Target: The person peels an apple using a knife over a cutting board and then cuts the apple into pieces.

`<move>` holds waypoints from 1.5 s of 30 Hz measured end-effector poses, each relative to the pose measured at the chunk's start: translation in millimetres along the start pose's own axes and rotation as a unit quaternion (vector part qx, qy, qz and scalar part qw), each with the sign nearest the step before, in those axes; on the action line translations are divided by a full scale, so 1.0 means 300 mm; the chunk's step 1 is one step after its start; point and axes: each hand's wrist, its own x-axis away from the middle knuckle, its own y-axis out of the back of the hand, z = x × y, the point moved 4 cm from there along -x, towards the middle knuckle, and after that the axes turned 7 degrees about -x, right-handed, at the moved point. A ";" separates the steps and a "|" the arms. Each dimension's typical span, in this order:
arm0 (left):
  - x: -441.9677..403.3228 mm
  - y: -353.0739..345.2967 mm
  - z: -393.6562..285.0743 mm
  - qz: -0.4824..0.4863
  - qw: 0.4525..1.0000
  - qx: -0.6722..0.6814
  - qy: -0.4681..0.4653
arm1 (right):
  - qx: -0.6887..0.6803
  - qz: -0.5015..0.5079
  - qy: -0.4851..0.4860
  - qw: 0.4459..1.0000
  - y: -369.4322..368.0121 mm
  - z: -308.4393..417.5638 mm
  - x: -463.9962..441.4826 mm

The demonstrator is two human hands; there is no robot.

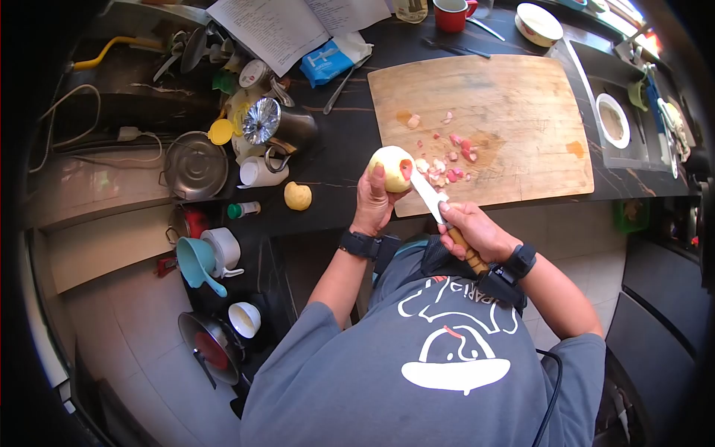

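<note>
A mostly peeled apple (386, 170) with a red patch of skin rests in my left hand (372, 205), whose fingers close around it over the board's near left edge. My right hand (480, 231) grips the wooden handle of a knife (427, 195). Its pale blade points up and left, the tip beside the apple's red patch; whether it touches cannot be made out. Red and pale bits of peel (441, 171) lie scattered on the wooden cutting board (499, 82). Left of my left hand, another pale, peeled-looking round fruit (298, 196) sits on the dark counter.
A metal pitcher (298, 132), a white cup (264, 172) and a green-capped bottle (243, 209) stand to the left. Behind are an open book (272, 30), a blue packet (330, 61), a red mug (451, 15) and a bowl (539, 24). A sink (588, 67) lies right.
</note>
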 end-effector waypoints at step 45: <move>-0.020 0.013 -0.020 -0.051 0.960 -0.167 -0.218 | -0.107 -0.005 -0.060 0.992 -0.052 -0.009 0.030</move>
